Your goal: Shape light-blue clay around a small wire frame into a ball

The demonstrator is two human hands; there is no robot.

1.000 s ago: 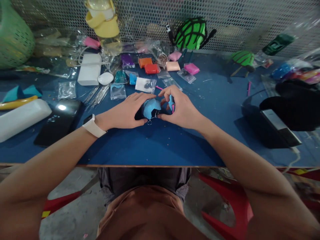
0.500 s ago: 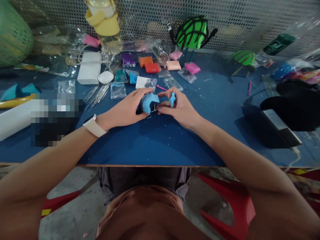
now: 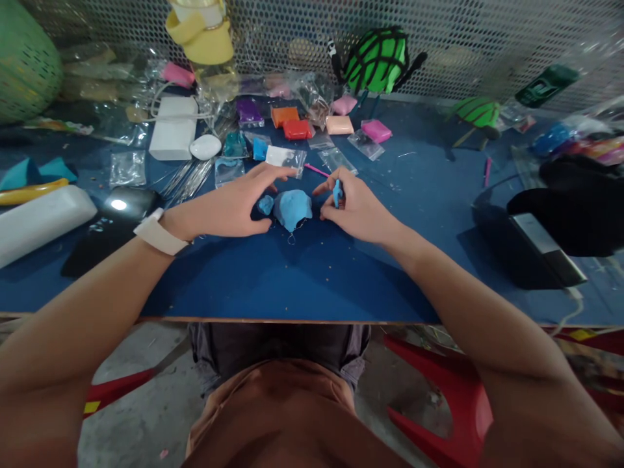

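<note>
A light-blue clay piece [image 3: 293,207], domed and ragged at its lower edge, rests on the table with a thin wire loop sticking out toward me. To its left lies a smaller blue clay lump [image 3: 266,205]. My left hand [image 3: 238,203] curves around that lump with thumb and fingers apart; whether it touches the lump is unclear. On the other side, my right hand [image 3: 353,207] has a small bit of blue clay [image 3: 337,193] tucked in its curled fingers. Its index finger and thumb point toward the domed piece, with a gap between.
Several coloured clay packets, among them a red one [image 3: 298,129], lie at the back. Metal wires [image 3: 190,181] and a white power bank [image 3: 173,129] are at left. A green turtle figure [image 3: 377,62] stands by the mesh wall. A black phone-like device [image 3: 550,250] is at right.
Both hands have let go of the domed blue clay piece, which now sits on the table. My left hand has moved left, uncovering the small lump. The right hand keeps its bit of clay.
</note>
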